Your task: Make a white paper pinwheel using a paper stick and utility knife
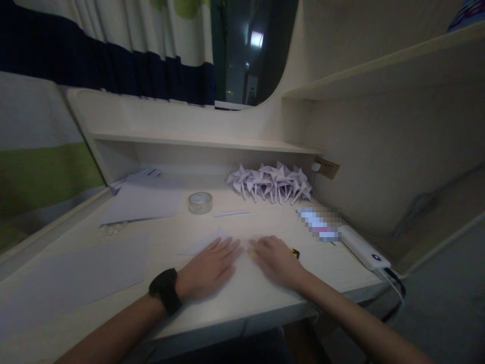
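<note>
My left hand (212,265) lies flat with its fingers stretched out, over the near edge of a small white paper sheet (204,241). A black watch is on that wrist. To its right, my right hand (275,259) is palm down above the desk with its fingers curled; motion blurs the fingertips. A bit of yellow shows at those fingertips, too small to name. Behind the hand, the end of a yellow-and-black object (295,253) sticks out, the rest hidden. Beyond the hands lie a thin rolled paper stick (231,214) and a roll of clear tape (200,203).
Several white paper pinwheels (271,182) are bunched at the back right. Paper sheets (146,197) are stacked at the back left, with another sheet (87,273) nearer. A blurred-out phone (318,224) and a white power strip (364,247) with cables lie along the right side.
</note>
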Demonstrator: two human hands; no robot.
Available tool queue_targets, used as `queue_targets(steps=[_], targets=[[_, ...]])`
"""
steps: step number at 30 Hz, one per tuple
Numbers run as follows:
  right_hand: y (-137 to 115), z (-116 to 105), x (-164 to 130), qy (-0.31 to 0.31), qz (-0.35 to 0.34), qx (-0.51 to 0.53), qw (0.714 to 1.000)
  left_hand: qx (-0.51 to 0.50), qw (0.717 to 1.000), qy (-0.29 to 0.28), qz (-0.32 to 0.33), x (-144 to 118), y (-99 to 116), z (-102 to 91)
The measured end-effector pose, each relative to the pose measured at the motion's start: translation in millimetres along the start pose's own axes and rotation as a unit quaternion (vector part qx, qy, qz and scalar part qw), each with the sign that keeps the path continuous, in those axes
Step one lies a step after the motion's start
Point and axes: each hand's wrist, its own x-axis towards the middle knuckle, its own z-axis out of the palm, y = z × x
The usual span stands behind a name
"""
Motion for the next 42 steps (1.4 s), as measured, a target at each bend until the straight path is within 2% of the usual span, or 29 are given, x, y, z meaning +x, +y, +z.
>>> queue_targets(steps=[3, 12, 19, 24, 27, 34, 38, 42], targets=[[6, 4, -7, 0.021, 0.045, 0.013, 0.999, 0.003, 1.000, -0.002, 0.002, 0, 1, -2.2], [1, 1, -10, 0.030, 0.048, 0.024, 0.998, 0.006, 1.000, 0.007, 0.005, -1, 2, -2.5], [-8, -9, -8, -0.026, -0.005, 0.001, 1.000, 0.011, 1.000, 0.007, -0.006, -1, 2, -1.3], [-14, -12, -5, -0.059, -0.005, -0.010, 0.998, 0.018, 1.000, 0.004, -0.008, -2, 3, -0.5], [-14, -13, -4, -0.068, -0.007, -0.009, 0.998, 0.010, 1.000, 0.005, -0.011, -3, -4, -2.1], [-14, -13, -3, -0.067, -0.015, -0.006, 0.998, -0.010, 0.998, -0.011, -0.058, 4, -39, -11.1], [-13, -13, -3, -0.066, -0.022, -0.002, 0.998, -0.009, 0.995, -0.001, -0.095, 12, -41, -4.4], [-13, -13, -3, -0.063, -0.024, 0.004, 0.998, 0.008, 0.995, 0.011, -0.099, 12, -37, 0.9]])
